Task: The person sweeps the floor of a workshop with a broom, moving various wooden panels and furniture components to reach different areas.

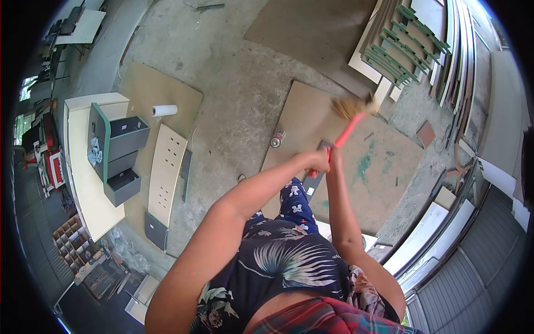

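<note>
A broom with a red handle [350, 128] reaches up and to the right from my hands, and its straw-coloured bristles [347, 108] are over a brown board [384, 167] on the floor. Around the lower part of the handle my left hand [318, 161] is closed. Just to its right, my right hand [335, 160] also grips the handle. Green stains and small scraps mark the board. A spray can [277, 138] is near the board's left edge, and a narrow grey strip [313, 183] lies partly beneath my hands.
To the left are a cream panel [83, 161], grey drawer boxes [129, 131], a white roll [164, 110] and a panel with holes [167, 167]. Green-edged boards [406, 42] are stacked at the upper right. Long strips [467, 72] lie along the right side.
</note>
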Motion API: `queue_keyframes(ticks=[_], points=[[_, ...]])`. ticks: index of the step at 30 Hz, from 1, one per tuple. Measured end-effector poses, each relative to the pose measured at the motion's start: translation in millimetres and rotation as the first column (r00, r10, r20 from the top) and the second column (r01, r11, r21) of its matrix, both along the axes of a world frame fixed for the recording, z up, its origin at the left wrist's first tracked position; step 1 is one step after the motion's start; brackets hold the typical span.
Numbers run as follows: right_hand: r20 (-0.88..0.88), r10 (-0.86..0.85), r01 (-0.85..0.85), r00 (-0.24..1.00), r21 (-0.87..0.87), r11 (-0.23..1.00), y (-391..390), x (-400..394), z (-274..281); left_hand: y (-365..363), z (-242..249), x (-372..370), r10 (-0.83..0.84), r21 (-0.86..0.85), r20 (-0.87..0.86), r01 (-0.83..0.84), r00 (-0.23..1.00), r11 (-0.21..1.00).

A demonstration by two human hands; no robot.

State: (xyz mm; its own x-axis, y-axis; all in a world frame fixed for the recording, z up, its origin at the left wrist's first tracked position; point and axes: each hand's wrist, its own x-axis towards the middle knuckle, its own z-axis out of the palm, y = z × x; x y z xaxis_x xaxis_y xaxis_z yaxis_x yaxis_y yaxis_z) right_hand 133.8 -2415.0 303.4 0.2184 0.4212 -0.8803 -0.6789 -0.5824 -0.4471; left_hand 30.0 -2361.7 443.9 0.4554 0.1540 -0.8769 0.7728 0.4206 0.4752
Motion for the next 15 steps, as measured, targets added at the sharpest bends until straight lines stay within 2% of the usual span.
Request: queue_keyframes(ticks=[1,4,7,10,12,13,15], points=[[0.105,-0.059,0.062,0.993,-0.027,0.998,-12.5,-6.9,24.9,-10.6,0.3,-6.1,-0.034,-0.027,0.065,0.036,0.997,0.999],[0.196,-0.151,0.151,0.969,0.014,0.988,-30.9,-31.4,71.1,-30.6,20.4,-34.0,0.008,0.001,0.194,-0.008,0.981,1.0],[0.117,-0.213,0.202,0.97,0.098,0.974,-34.0,-60.0,103.4,-35.5,69.2,-57.0,0.021,0.007,0.111,-0.022,0.994,1.0],[-0.06,-0.078,0.089,0.995,0.208,0.974,-26.5,-69.6,118.7,-50.4,92.3,-60.3,0.091,0.177,-0.017,-0.086,0.996,0.98],[-0.171,0.048,-0.005,0.984,0.245,0.969,-18.6,-64.0,112.6,-54.4,88.6,-50.2,0.106,0.227,-0.086,-0.084,0.991,0.97],[-0.223,0.11,-0.047,0.969,0.271,0.962,-13.3,-59.2,107.8,-56.0,83.5,-41.9,0.112,0.255,-0.118,-0.079,0.987,0.964],[-0.217,0.177,-0.122,0.96,0.244,0.962,-9.0,-44.6,88.5,-69.5,36.6,-22.3,0.186,0.284,-0.095,-0.153,0.978,0.946]])
